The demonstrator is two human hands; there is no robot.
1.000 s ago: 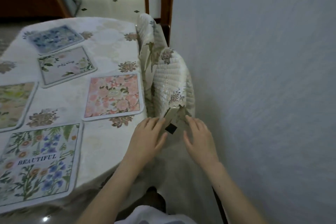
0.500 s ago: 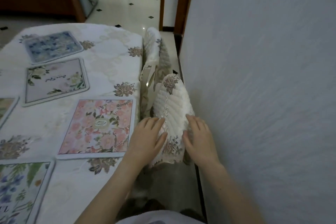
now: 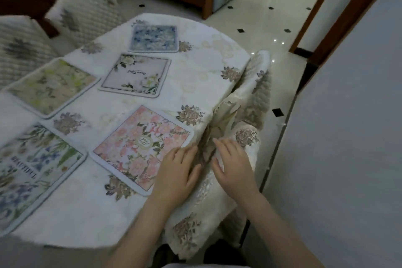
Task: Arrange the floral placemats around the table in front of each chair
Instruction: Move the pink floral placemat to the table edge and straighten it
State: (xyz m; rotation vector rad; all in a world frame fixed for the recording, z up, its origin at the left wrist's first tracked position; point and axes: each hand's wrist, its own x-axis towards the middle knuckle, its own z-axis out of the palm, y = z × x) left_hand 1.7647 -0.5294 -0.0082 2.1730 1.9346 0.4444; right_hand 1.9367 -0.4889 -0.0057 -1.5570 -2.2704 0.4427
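- Left grip [image 3: 177, 172]: open, fingers spread flat, palm down on the near right corner of the pink floral square placemat [image 3: 141, 148] at the table's right edge. Holds nothing.
- Right grip [image 3: 233, 164]: open, fingers loosely spread, resting on the cream quilted chair-back cover [image 3: 243, 152] just beside the table at 3 o'clock. No closed grasp visible.
- Between the two grips: a fold of the cream embroidered tablecloth [image 3: 200, 76] where it drops off the table edge.
- Pink placemat lies flat, rotated diamond-wise, its right corner at the edge in front of that covered chair.
- "BEAUTIFUL" green-and-blue floral placemat [image 3: 32, 172] at 9 o'clock of the pink one, near the left edge of view, flat.
- Yellow-green floral placemat [image 3: 52, 87] at 10 o'clock, flat, well apart from the grips.
- White placemat with corner flowers and script [image 3: 136, 74] at 12 o'clock of the pink one, mid-table.
- Blue floral placemat [image 3: 154, 38] just beyond it, at the far table edge.
- Two more quilted covered chairs [image 3: 87, 15] at 10–11 o'clock beyond the table; blurred.
- Grey wall [image 3: 348, 137] at 3 o'clock; tiled floor [image 3: 272, 17] at 1 o'clock.
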